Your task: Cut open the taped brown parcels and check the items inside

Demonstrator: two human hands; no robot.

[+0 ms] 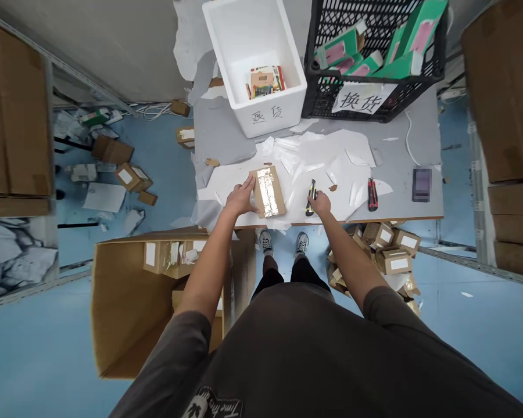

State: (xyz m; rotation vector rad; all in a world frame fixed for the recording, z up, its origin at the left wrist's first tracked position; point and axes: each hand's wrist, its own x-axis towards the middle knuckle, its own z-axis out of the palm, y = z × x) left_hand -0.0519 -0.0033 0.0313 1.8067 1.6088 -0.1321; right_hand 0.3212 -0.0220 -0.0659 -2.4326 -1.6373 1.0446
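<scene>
A small brown cardboard box [269, 192] with a torn white label on top lies on scrap paper near the table's front edge. My left hand [241, 197] rests against the box's left side, fingers spread and thumb by its lower left edge. To the right, my right hand [320, 204] has its fingers closed on a yellow and black utility knife [311, 197], which points away from me. The knife is apart from the box. A red and black utility knife [372, 194] lies further right, untouched.
Behind the box stand a white bin [268, 116] holding small packets and a black crate [353, 101] with green boxes. A dark phone-like object [421, 185] lies at the table's right. A large open carton [126, 307] is at lower left; small parcels [394, 261] are piled at lower right.
</scene>
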